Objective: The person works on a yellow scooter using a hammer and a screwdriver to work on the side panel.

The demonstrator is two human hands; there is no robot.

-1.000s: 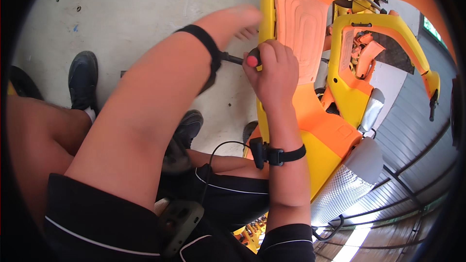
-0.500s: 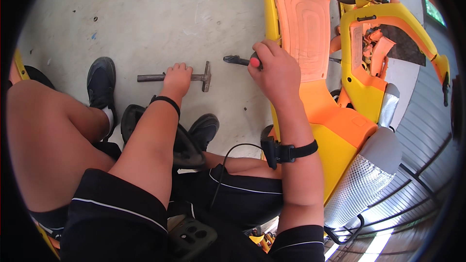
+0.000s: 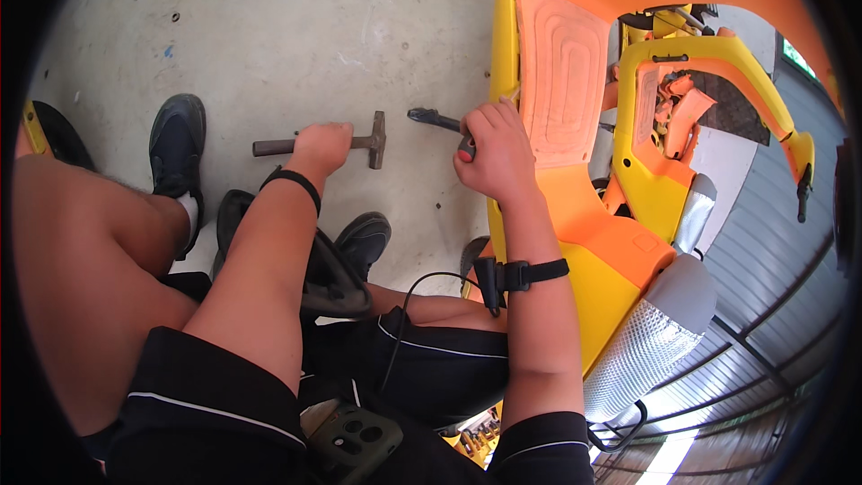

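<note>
My left hand [image 3: 323, 145] is closed on the handle of a hammer [image 3: 377, 139], held crosswise over the concrete floor. Slightly right of the hammer head, my right hand [image 3: 494, 148] grips the black-and-red handle of a tool [image 3: 435, 119] whose dark tip points left; its type is unclear. The right hand is beside the upright yellow edge of an orange-and-yellow vehicle body [image 3: 557, 72]. A hollow black molded part [image 3: 332, 292] lies under my left forearm, partly hidden by it.
My legs and dark shoes [image 3: 176, 139] frame the lower left. A second yellow-orange vehicle frame [image 3: 655, 198] stands at the right with a pile of orange parts [image 3: 687, 117]. A silver quilted cylinder [image 3: 646, 355] sits at lower right, near a corrugated metal wall [image 3: 772, 269].
My left hand has come down and back from the upper middle, where no hammer showed, and holds the hammer. My right hand has lowered slightly, its fingers curled further over the handle.
</note>
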